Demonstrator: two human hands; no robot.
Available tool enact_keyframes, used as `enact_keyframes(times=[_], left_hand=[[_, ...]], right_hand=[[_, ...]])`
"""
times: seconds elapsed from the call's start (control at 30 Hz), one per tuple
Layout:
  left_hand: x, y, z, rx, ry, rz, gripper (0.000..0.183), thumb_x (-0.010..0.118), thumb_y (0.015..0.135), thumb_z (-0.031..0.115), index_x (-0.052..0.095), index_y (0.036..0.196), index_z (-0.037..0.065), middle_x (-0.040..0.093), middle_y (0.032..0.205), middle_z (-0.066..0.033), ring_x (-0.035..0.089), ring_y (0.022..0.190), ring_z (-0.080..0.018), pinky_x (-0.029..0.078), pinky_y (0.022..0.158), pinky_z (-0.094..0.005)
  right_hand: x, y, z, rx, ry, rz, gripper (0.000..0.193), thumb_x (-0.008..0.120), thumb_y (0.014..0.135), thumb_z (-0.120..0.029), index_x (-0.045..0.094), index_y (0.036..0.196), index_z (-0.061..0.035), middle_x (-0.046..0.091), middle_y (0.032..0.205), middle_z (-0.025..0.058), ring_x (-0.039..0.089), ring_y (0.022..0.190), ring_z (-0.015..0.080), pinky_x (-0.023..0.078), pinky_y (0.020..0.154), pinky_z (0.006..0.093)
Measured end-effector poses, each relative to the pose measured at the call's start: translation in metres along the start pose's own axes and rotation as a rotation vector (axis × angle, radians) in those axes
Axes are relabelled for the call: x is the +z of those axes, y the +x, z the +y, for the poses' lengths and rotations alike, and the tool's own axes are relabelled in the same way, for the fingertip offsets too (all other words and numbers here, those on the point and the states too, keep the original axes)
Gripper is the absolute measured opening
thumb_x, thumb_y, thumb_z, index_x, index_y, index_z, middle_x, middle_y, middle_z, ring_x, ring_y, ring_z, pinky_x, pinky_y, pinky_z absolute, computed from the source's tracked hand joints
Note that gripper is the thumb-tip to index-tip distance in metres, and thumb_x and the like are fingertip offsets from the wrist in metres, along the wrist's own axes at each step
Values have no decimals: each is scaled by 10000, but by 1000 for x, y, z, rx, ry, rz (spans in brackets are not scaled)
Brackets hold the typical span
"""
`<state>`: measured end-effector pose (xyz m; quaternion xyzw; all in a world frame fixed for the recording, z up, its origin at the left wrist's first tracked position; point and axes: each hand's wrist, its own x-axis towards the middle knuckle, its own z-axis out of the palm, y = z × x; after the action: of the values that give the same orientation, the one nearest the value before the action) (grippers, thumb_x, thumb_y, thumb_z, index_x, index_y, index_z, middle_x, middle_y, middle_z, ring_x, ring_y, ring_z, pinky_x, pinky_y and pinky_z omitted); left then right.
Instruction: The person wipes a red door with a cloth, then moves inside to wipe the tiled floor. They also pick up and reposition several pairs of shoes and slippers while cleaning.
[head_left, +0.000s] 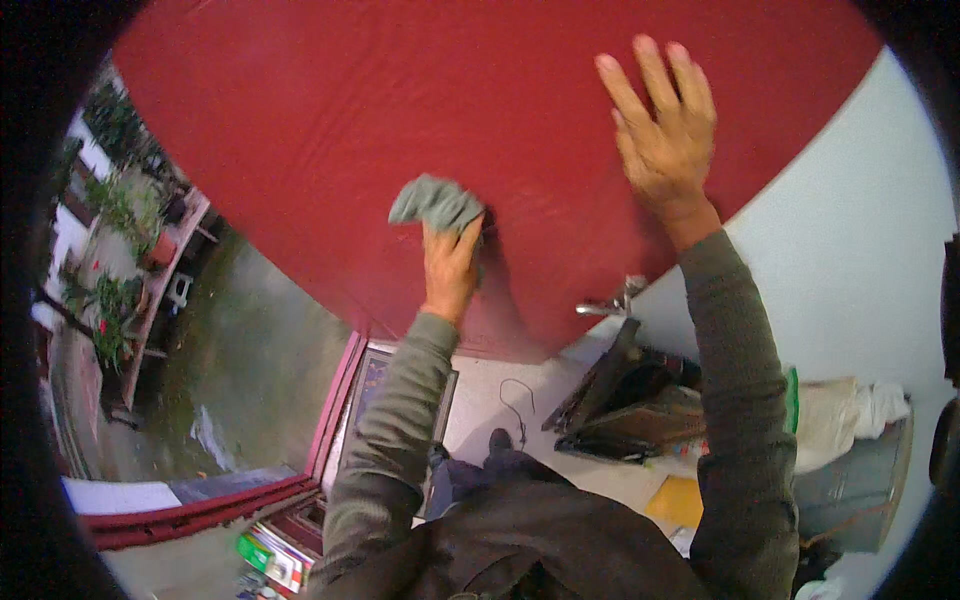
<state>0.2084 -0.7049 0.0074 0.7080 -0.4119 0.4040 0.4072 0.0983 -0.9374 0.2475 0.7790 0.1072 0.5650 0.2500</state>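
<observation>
A large red door (400, 110) fills the upper part of the head view, its surface slightly glossy. My left hand (452, 265) is closed on a crumpled grey-green cloth (437, 203), which lies against the door near its middle. Part of that hand's fingers is hidden by the cloth. Higher up and to the right, my right hand (672, 140) has its fingers outstretched, palm toward the door, and holds nothing. Whether its palm presses on the surface cannot be told. Below it, at the door's right side, a metal door handle (605, 305) sticks out.
On the right, a pale wall (840, 200) meets the door. Dark open boxes (640, 410), a white sack (825, 420) and a grey cabinet (850, 490) stand low down there. A red door frame (335, 410) borders the yard at left, with potted plants (115, 310) on a bench.
</observation>
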Motion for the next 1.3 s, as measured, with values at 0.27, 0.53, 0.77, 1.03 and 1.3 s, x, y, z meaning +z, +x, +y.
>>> enact_keyframes(times=[0.27,0.53,0.77,1.03,1.3], left_hand=[[5,97,45,410,-150,-138,427,666,820,63,736,1240,88,648,1263,-108,602,1270,-327,451,1122,-562],[12,9,22,447,-94,-431,348,688,849,115,745,1192,106,683,1310,-82,626,1256,-290,427,1136,-562],[6,36,59,244,-151,-600,474,737,782,38,612,1232,121,657,1213,-113,621,1067,-356,525,886,-493],[18,16,50,-306,-692,-912,465,674,880,-107,630,1328,4,776,1178,-142,720,1187,-222,573,977,-373],[-36,102,25,223,15,-279,454,835,816,8,725,1240,128,637,1151,-109,582,1084,-312,505,923,-400]], right_hand=[[-44,-118,-117,1104,784,-83,294,652,980,-20,697,1270,-44,686,927,99,659,818,225,549,738,365],[8,-180,-210,2619,2027,50,500,576,1095,-431,540,1405,-41,616,1354,169,640,1230,311,552,1043,498],[25,-167,-214,2484,2206,620,296,479,1116,-299,653,1274,-118,694,1269,46,638,1185,235,529,1036,438],[5,-235,-201,2401,1669,607,349,848,905,-92,650,1187,-37,683,1146,119,664,1064,236,569,927,429],[-8,-121,-44,961,124,481,395,839,869,-102,656,1217,-70,619,1325,130,559,1233,341,407,1083,479]])
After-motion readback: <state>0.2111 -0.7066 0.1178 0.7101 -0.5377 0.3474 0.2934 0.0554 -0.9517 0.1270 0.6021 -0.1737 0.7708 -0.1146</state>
